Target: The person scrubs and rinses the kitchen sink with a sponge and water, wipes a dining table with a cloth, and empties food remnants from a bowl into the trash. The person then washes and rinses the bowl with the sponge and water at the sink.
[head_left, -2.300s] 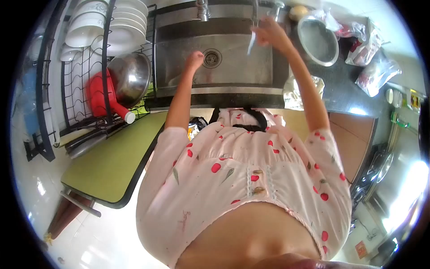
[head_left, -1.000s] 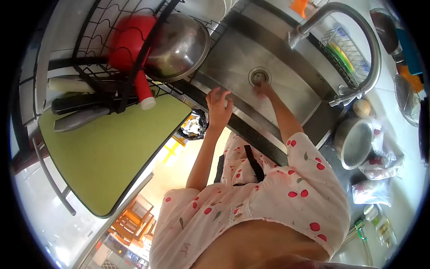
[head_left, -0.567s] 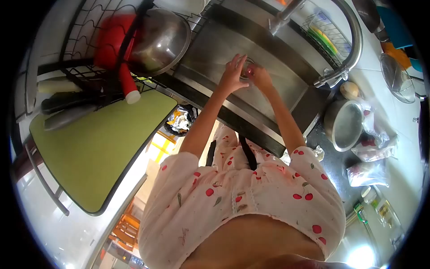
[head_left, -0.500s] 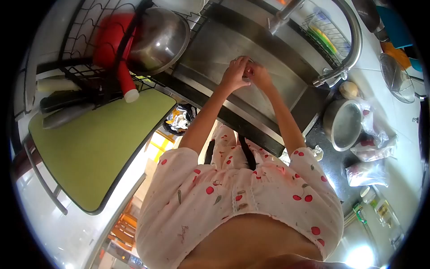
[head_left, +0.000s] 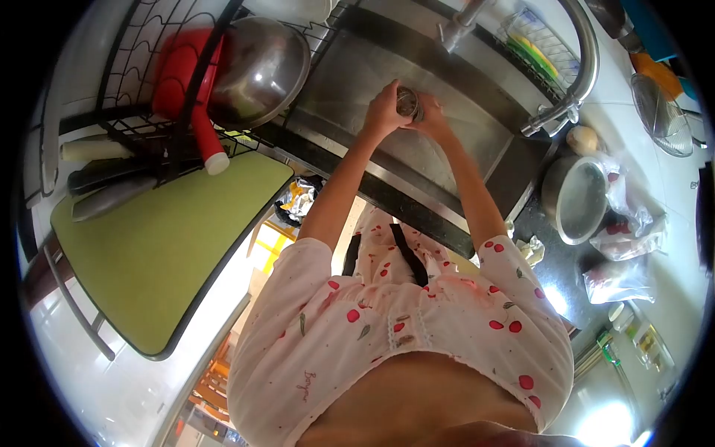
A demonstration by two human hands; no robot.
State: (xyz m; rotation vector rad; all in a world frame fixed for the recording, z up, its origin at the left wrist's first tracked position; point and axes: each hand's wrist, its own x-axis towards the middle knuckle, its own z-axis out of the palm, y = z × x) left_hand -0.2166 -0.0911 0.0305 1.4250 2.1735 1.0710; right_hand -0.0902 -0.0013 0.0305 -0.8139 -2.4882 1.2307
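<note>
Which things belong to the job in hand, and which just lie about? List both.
Apparently in the job:
left hand
right hand
round metal drain piece showing between them (whether held, unclear)
sink

Apparently just lying about:
bowl left of the sink
bowl right of it
plastic bags

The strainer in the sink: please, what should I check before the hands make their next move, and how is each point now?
1. Left hand beside the strainer: ok.
2. Right hand on the other side of it: ok.
3. Firm grip by both hands: cannot tell, some fingers are hidden.
4. Strainer lifted free of the drain: cannot tell from this angle.
5. No water stream visible from the tap: ok.
6. Steel bowl apart from both hands: ok.
</note>
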